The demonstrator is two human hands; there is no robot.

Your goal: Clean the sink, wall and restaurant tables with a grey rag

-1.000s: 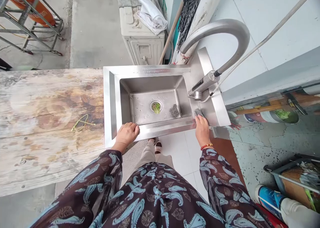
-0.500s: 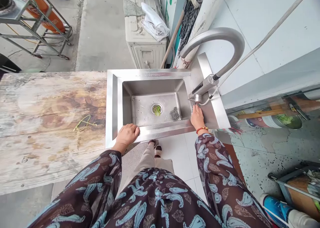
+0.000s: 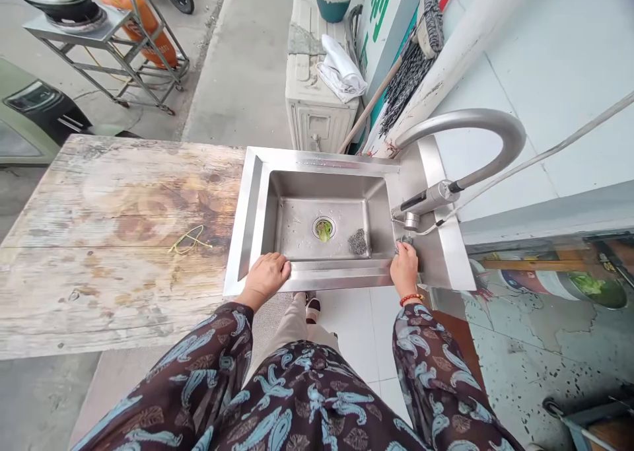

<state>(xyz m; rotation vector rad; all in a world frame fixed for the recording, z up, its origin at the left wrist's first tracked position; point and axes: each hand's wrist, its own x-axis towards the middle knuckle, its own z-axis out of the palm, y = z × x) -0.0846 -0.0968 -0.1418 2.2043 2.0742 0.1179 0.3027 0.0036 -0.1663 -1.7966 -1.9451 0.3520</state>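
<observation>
The stainless steel sink [image 3: 341,275] is in front of me. My left hand [image 3: 267,276] rests on its front rim, fingers closed over the edge. At the sink's right side, below the faucet [image 3: 426,200], my right hand [image 3: 405,266] is closed on a small grey, metallic-looking object [image 3: 405,240]; the fingers partly cover it, so its kind is unclear. In the basin, green leaf scraps [image 3: 324,230] lie in the drain, and a steel wool scrubber [image 3: 357,242] sits to the right of them.
A worn wooden table [image 3: 123,292] adjoins the sink on the left, with a thin greenish strand [image 3: 191,241] on it. Behind the sink stands a whitish box-like unit [image 3: 319,94] bearing white cloth [image 3: 341,68]. A mop [image 3: 413,68] leans near a pipe [image 3: 460,61].
My right hand's fingers have lifted slightly, and the grey object now shows at their tips. My left hand stays on the rim. The view has shifted, showing more at the left.
</observation>
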